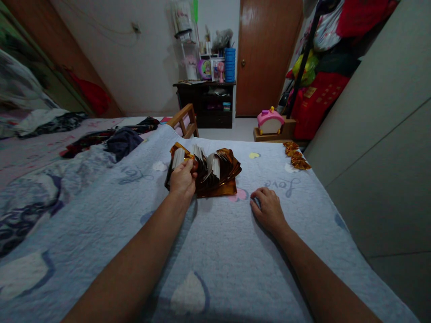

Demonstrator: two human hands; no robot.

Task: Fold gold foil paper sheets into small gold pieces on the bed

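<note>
My left hand [183,179] is closed on the left part of a thick bundle of shiny amber-brown foil sheets [229,172]. The sheets bend upward in folds, and pale silvery-white layers show between them. One flat sheet pokes out under the bundle toward me. To the right of it, apart from the foil, my right hand [267,208] rests on the light blue bedspread [229,251]. Its fingers are loosely curled, the thumb stands apart, and I see nothing in it. Twisted amber foil pieces [296,156] lie at the far right corner of the bed.
Rumpled dark clothes [124,141] and bedding lie along the left. A wooden chair back [184,120] rises at the bed's far edge. Beyond are a dark cabinet [205,105], a brown door [267,58] and a pink toy case [270,121]. A pale panel [380,161] flanks the right side.
</note>
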